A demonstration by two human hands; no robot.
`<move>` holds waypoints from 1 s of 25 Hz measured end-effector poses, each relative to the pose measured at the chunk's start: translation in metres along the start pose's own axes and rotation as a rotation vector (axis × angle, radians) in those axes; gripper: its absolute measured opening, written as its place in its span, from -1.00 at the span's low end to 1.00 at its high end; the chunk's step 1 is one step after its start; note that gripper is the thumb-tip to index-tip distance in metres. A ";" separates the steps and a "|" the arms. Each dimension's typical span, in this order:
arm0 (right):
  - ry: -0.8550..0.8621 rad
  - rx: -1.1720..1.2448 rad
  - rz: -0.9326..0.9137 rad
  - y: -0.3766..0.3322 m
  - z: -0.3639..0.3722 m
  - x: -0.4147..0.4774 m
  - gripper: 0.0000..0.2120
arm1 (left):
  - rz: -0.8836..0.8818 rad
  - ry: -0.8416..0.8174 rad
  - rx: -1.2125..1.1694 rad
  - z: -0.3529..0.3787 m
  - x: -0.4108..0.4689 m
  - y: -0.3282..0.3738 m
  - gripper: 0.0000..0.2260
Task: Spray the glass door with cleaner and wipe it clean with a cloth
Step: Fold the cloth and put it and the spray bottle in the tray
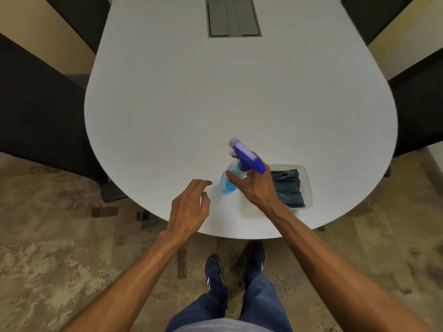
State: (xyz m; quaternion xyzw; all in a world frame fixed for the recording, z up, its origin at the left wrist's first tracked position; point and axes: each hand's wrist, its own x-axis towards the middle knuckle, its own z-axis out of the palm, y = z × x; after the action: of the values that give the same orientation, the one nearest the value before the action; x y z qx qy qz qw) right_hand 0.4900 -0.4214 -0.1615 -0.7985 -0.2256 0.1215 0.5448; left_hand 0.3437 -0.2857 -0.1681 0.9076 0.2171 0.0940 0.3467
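A spray bottle (242, 161) with a blue trigger head and blue liquid stands near the front edge of the white table (215, 92). My right hand (254, 185) is wrapped around its neck. My left hand (189, 207) hovers just left of the bottle, fingers curled and apart, holding nothing. A dark teal cloth (288, 188) lies folded in a clear plastic tray (308, 188) right of the bottle, partly behind my right wrist. No glass door is in view.
A grey cable hatch (233, 17) is set into the table at the far end. Black chairs stand on the left (40, 111) and on the right (419, 111). My feet (236, 264) are on patterned carpet below the table edge.
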 end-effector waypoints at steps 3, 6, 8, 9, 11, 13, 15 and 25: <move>0.021 -0.025 -0.007 -0.019 -0.041 -0.003 -0.55 | 0.062 -0.023 -0.017 0.004 0.011 0.013 -0.71; 0.008 -0.075 -0.004 -0.024 -0.073 -0.005 -0.55 | 0.075 -0.055 -0.027 0.011 0.019 0.027 -0.70; 0.006 -0.080 0.023 -0.010 -0.089 -0.003 -0.54 | 0.091 -0.065 -0.025 0.017 0.023 0.035 -0.70; 0.009 -0.078 0.038 -0.001 -0.094 -0.002 -0.52 | 0.096 -0.073 -0.026 0.020 0.024 0.038 -0.70; -0.012 -0.087 0.066 0.016 -0.099 0.002 -0.52 | 0.093 -0.093 -0.020 0.025 0.026 0.043 -0.69; -0.051 -0.111 0.093 0.032 -0.096 0.003 -0.50 | 0.068 -0.125 -0.004 0.030 0.029 0.046 -0.67; -0.079 -0.109 0.107 0.047 -0.089 0.002 -0.50 | 0.022 -0.182 0.017 0.036 0.031 0.049 -0.62; -0.109 -0.109 0.150 0.084 -0.063 0.004 -0.60 | -0.027 -0.274 0.179 0.047 0.037 0.055 -0.44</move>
State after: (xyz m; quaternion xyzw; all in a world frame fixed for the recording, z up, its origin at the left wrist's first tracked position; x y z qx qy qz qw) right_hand 0.5402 -0.4969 -0.2152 -0.8338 -0.2008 0.1929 0.4768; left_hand 0.4094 -0.3331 -0.1648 0.9363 0.1873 -0.0552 0.2919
